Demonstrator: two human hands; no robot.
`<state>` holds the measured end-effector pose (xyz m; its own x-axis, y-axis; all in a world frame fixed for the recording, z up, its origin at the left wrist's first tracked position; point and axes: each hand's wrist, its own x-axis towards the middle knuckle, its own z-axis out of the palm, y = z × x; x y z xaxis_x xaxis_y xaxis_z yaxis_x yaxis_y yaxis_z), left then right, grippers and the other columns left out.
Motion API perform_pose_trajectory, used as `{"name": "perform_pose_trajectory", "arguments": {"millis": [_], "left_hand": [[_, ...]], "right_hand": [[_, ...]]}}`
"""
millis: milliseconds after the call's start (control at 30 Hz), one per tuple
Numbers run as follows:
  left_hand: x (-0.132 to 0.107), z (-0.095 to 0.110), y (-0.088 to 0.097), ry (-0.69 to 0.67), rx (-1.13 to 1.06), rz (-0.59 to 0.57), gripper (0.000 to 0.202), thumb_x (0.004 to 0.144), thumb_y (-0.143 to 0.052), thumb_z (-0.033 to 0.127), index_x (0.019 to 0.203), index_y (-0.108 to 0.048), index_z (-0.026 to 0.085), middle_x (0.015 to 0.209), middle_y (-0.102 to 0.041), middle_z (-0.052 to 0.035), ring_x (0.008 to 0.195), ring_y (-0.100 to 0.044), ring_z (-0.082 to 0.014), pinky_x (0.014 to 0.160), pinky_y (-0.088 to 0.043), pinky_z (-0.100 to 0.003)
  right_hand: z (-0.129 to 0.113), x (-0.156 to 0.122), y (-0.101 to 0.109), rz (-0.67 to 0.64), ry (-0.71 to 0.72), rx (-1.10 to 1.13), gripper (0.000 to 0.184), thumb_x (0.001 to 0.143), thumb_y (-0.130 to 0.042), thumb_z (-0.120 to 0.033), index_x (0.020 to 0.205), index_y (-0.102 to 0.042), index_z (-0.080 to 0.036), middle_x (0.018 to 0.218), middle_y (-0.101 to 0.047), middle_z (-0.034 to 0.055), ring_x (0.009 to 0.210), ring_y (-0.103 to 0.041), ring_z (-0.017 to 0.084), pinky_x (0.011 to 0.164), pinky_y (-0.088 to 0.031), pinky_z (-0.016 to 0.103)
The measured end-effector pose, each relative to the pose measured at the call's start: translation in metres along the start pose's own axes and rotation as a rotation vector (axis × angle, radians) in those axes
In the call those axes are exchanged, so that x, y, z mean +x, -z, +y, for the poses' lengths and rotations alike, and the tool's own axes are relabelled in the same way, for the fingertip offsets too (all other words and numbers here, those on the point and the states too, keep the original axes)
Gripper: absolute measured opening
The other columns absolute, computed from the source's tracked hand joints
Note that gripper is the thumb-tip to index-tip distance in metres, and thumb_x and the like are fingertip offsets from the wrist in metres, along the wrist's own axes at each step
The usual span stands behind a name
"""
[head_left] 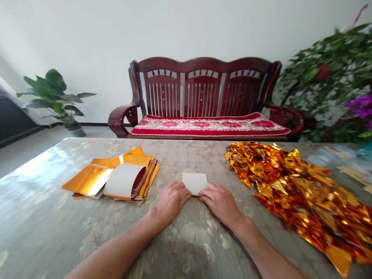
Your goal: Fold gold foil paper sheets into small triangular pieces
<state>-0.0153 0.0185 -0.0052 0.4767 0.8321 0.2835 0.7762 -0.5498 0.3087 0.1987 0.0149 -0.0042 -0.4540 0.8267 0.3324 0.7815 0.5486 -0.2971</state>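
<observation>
Leaning over a small white-faced sheet (194, 181) at the centre of the frame, the person has both hands on its near edge. The left hand (171, 201) and right hand (221, 201) sit side by side, almost touching. The fingers (186, 192) of each are drawn together and bent down, pinching that edge against the tabletop (188, 240). The surface looks glossy, so I would judge slipping the main risk: if one hand bears down harder than the other, the sheet could swivel and any crease would set crooked. Foil-backed paper tends to hold a wrong line for good. At the right of the frame a heap of folded gold foil pieces (296, 186) lies close to the right forearm, and a careless sweep of that arm could scatter them or crush a few. At the left, the stack of gold foil sheets (116, 176) is fanned loosely. Its top sheet (123, 180) curls up with the white underside showing, so a nudge or a draught might send it sliding off the stack.
</observation>
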Motion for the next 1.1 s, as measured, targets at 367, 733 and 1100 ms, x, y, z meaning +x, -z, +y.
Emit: {"name": "perform_pose_trajectory", "arguments": {"millis": [367, 733, 1100], "left_hand": [[0.008, -0.011, 0.002, 0.201, -0.214, -0.080, 0.022, 0.092, -0.060, 0.035, 0.084, -0.077, 0.024, 0.087, -0.074, -0.0010, 0.087, -0.063, -0.0180, 0.078, -0.042, -0.026], [0.012, -0.006, 0.009, 0.408, -0.153, -0.081, 0.021, 0.081, -0.067, 0.041, 0.072, -0.073, 0.022, 0.079, -0.072, -0.0016, 0.082, -0.063, -0.0203, 0.068, -0.039, -0.027], [0.012, -0.005, 0.011, 0.365, -0.004, -0.085, 0.026, 0.082, -0.068, 0.044, 0.074, -0.069, 0.019, 0.083, -0.068, -0.0039, 0.086, -0.059, -0.0217, 0.073, -0.039, -0.030]], "right_hand": [[0.011, 0.003, -0.001, -0.078, -0.205, 0.139, 0.016, 0.091, -0.061, -0.029, 0.087, -0.077, -0.028, 0.083, -0.068, 0.0006, 0.087, -0.059, 0.017, 0.076, -0.040, 0.027], [0.003, 0.006, 0.002, -0.081, -0.311, 0.070, 0.014, 0.087, -0.062, -0.028, 0.076, -0.070, -0.024, 0.080, -0.068, -0.0006, 0.083, -0.059, 0.017, 0.072, -0.035, 0.026], [-0.002, 0.009, 0.003, -0.097, -0.327, -0.008, 0.010, 0.087, -0.063, -0.028, 0.078, -0.065, -0.023, 0.083, -0.070, -0.0007, 0.082, -0.059, 0.017, 0.069, -0.032, 0.027]]}}
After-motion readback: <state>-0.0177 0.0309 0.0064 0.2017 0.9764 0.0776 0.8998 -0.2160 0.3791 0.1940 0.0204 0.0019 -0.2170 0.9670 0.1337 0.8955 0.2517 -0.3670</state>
